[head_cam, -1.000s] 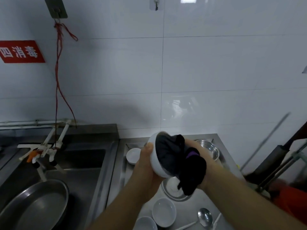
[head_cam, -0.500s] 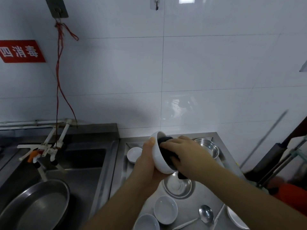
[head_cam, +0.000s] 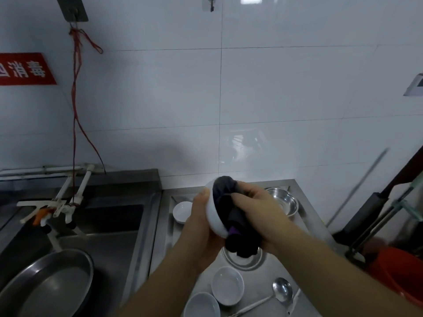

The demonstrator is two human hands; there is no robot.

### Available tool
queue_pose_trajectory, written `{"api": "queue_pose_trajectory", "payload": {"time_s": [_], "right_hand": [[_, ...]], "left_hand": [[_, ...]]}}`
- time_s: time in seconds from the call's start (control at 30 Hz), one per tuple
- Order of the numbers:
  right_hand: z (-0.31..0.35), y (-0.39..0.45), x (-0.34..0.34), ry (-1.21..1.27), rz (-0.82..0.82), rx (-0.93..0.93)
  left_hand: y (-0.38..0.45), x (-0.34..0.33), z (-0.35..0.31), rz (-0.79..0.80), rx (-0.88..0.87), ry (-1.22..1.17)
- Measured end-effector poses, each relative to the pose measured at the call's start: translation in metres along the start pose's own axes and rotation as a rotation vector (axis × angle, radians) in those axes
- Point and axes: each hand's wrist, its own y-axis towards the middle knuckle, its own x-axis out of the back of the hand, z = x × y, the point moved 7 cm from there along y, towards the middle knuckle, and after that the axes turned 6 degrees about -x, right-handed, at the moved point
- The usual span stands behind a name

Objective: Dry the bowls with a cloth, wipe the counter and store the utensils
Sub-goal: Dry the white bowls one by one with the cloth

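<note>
Above the steel surface [head_cam: 306,227], the left hand [head_cam: 201,223] grips a white bowl [head_cam: 214,217] while the right hand [head_cam: 258,211] clutches a dark cloth [head_cam: 231,216] inside it.

Sink [head_cam: 109,227] left of counter [head_cam: 304,216]; bowls [head_cam: 227,285] on counter, ladle [head_cam: 282,292] to their right.

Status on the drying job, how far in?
Early. Nothing visibly finished or stored. In hand: left hand holds a white bowl tilted above the counter while the right hand works a dark cloth inside it. Left: three small white bowls, two steel bowls and the ladle sit on the counter; whether they are dry can't be told. Counter wipe and storing not started.
</note>
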Motion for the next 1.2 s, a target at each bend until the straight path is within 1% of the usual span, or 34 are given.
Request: {"api": "queue_pose_trajectory", "payload": {"time_s": [0.07,0.13,0.17,0.2,0.23,0.3,0.37,0.4,0.47,0.53,0.6,0.63,0.7,0.73,0.83,0.9,0.97,1.07,1.17,1.2], "right_hand": [[0.011,0.0,0.005,-0.389,-0.139,0.229],[0.021,-0.004,0.003,-0.746,-0.175,0.435],[0.022,-0.005,0.0,-0.945,-0.153,0.507],[0.02,-0.003,-0.002,-1.111,-0.116,0.532],[0.018,0.0,-0.002,-1.206,-0.081,0.507],[0.016,0.004,0.0,-1.224,-0.041,0.377],[0.011,0.01,0.003,-1.082,0.005,0.203],[0.009,0.011,0.006,-0.96,0.026,0.105],[-0.001,0.009,0.013,-0.618,0.06,-0.093],[-0.014,0.004,0.019,-0.199,0.061,-0.251],[-0.029,0.001,0.024,0.134,0.019,-0.352],[-0.034,0.001,0.024,0.233,0.001,-0.371],[-0.041,0.003,0.024,0.339,-0.016,-0.406],[-0.044,0.004,0.024,0.371,-0.026,-0.417],[-0.047,0.007,0.033,0.382,-0.042,-0.408],[-0.042,0.006,0.035,0.366,0.004,-0.408],[-0.036,0.006,0.036,0.339,0.054,-0.393],[-0.033,0.006,0.039,0.351,0.081,-0.374],[-0.034,0.008,0.042,0.441,0.071,-0.275],[-0.033,0.008,0.043,0.489,0.056,-0.23]], "left_hand": [[-0.002,0.001,0.005,-0.017,-0.003,-0.014],[-0.004,0.001,0.006,-0.032,-0.01,-0.013],[-0.004,0.0,0.004,-0.042,-0.016,0.002],[-0.005,0.0,-0.001,-0.055,-0.024,0.023],[-0.004,-0.001,-0.006,-0.065,-0.03,0.045],[0.0,-0.001,-0.013,-0.077,-0.038,0.107],[0.003,-0.002,-0.018,-0.079,-0.061,0.177],[0.003,-0.002,-0.019,-0.073,-0.072,0.205],[0.003,0.0,-0.017,-0.054,-0.08,0.241],[0.002,0.002,-0.015,-0.025,-0.085,0.262],[0.0,-0.003,-0.014,0.037,-0.12,0.285],[0.0,-0.006,-0.013,0.054,-0.14,0.292],[-0.002,-0.008,-0.009,0.055,-0.175,0.346],[-0.002,-0.007,-0.008,0.044,-0.202,0.412],[-0.003,-0.006,-0.004,0.069,-0.239,0.622],[-0.002,-0.006,-0.006,0.105,-0.259,0.728],[0.002,-0.008,-0.012,0.163,-0.322,0.826],[0.005,-0.013,-0.019,0.23,-0.344,0.91],[0.008,-0.01,-0.029,0.161,-0.341,0.947],[0.009,-0.006,-0.028,0.106,-0.315,0.893]]}}
